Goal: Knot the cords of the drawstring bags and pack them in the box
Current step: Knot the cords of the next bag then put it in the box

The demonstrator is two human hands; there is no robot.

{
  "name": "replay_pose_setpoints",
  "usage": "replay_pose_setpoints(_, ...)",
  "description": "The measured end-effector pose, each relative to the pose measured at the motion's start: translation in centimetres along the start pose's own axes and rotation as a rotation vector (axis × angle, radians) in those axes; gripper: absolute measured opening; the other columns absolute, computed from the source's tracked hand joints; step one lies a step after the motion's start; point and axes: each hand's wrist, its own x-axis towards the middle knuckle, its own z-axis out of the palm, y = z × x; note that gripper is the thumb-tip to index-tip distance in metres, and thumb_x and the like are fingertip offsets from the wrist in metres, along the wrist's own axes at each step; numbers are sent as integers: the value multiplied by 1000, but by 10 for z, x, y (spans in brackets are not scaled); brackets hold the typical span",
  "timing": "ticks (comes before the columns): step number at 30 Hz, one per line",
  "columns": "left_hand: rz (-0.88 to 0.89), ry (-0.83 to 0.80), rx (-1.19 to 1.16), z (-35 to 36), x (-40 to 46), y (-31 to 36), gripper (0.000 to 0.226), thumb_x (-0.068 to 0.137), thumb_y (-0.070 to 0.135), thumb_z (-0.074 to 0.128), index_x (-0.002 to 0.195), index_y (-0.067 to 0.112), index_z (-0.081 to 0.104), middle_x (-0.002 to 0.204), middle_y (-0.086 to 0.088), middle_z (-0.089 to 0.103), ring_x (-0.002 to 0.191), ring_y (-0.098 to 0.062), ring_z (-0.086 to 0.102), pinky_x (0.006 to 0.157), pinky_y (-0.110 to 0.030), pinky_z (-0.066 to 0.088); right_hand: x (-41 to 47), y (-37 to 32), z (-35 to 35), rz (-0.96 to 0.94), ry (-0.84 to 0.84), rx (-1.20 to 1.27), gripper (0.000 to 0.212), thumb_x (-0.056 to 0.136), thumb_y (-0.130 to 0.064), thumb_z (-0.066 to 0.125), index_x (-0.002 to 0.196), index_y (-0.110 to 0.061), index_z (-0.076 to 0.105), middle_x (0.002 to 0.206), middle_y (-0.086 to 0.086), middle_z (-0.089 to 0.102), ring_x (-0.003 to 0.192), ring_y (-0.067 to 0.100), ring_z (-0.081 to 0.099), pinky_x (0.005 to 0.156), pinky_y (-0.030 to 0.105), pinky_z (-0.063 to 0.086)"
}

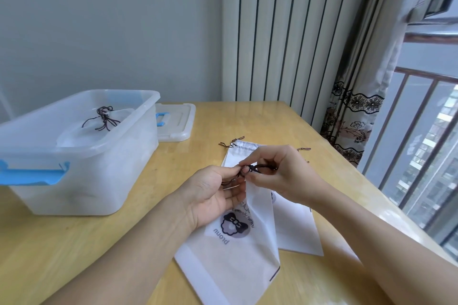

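A white drawstring bag [235,250] with a dark printed logo hangs from my hands, its bottom resting on the table. My left hand [215,193] and my right hand [277,173] both pinch its dark brown cords [252,168], which cross in a small loop between my fingertips. Under it lie other white bags [295,228], flat on the table, their cord ends [231,143] sticking out at the far side. The clear plastic box [81,156] with blue latches stands at the left, holding a white bag with tied cords [105,119].
The box's clear lid [177,121] with a blue handle lies behind the box. The wooden table [74,242] ends at the right beside a patterned curtain [354,111] and a window with a railing. A ribbed radiator stands behind the table.
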Motion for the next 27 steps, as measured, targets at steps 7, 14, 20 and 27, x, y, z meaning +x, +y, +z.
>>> replay_pose_setpoints(7,85,20,35,0,2,-3,18,93,10,65,107,-1,71,94,-14,69,93,-26,66,92,-36,56,4,4,-3,-22,-6,117,4,86,-16,77,88,-13,78,80,13,74,70,30,64,69,54,52)
replay_pose_setpoints(14,185,14,183,2,2,-8,18,97,13,60,100,0,72,99,-15,72,95,-25,67,93,-36,57,0,-2,-6,68,-45,173,10,98,-1,61,89,-1,66,75,8,67,52,-1,53,52,9,38)
replay_pose_setpoints(20,58,-22,53,3,2,-8,19,99,12,56,104,0,70,91,-14,68,88,-27,63,94,-41,54,-1,3,-9,59,-85,4,16,81,-27,83,91,-19,73,61,12,53,59,20,41,58,32,35)
replay_pose_setpoints(27,158,17,92,0,5,-7,15,96,15,63,95,2,73,80,-8,71,71,-17,67,70,-26,57,-1,-2,1,19,43,-60,4,90,-15,77,87,-14,78,79,0,77,73,23,72,68,42,58)
